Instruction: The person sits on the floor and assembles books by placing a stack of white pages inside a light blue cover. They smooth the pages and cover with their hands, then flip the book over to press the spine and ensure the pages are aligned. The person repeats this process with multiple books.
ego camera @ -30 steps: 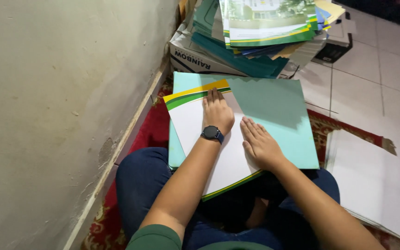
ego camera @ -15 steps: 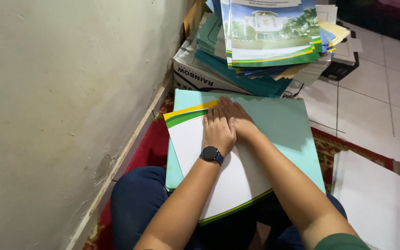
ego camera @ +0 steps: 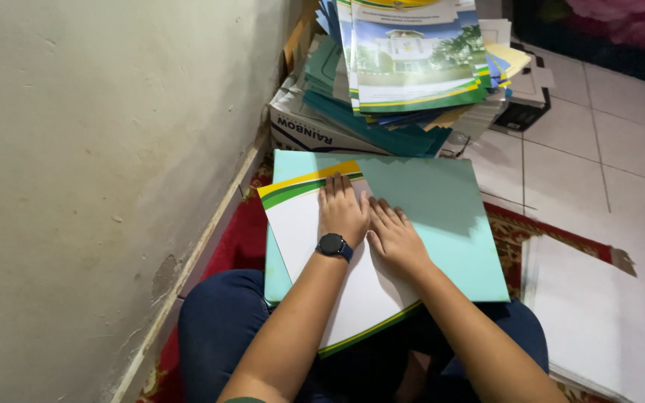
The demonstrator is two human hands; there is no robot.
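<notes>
A light teal folder point(ego camera: 442, 224) lies open on my lap. On its left half rests a white sheet point(ego camera: 300, 239) with a green and yellow band along its top edge. My left hand point(ego camera: 342, 211), a black watch on its wrist, presses flat on the sheet near the band. Beside it, my right hand point(ego camera: 393, 237) lies flat along the fold line, fingers together and pointing away from me. Neither hand holds anything.
A stack of teal folders and printed covers point(ego camera: 404, 67) sits on a cardboard box point(ego camera: 315, 127) ahead. A wall point(ego camera: 98, 164) runs close on the left. White sheets point(ego camera: 606, 313) lie on the tiled floor to the right, over a red patterned rug point(ego camera: 237, 239).
My right hand slid up along the fold to the top near the left hand, then came back down a little. The left hand stayed pressed on the sheet.
</notes>
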